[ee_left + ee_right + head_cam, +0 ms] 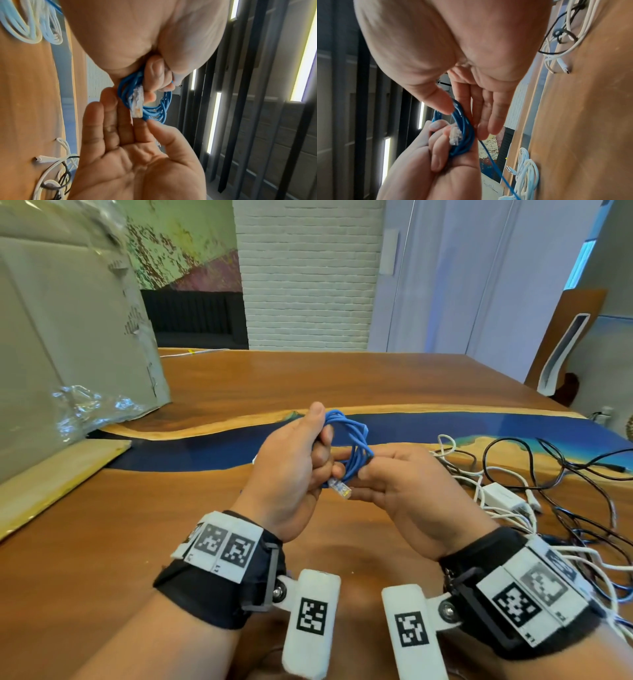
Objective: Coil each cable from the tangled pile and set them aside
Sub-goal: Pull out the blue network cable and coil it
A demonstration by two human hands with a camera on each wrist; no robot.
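**Holding a blue cable coil between two hands**

Raised above the wooden table (342, 378), near the middle of the scene, both hands meet around a coiled blue cable (352, 440). The left hand (291, 470) is upright, thumb pointing up, its fingers curled round the coil's left side and its clear plug (340, 489). The right hand (397, 484) lies palm toward the left one, fingers nearly straight, thumb and fingertips pinching the coil's right side. To the right lies a tangled pile of black and white cables (534, 494). Far left stands a grey box (68, 337).
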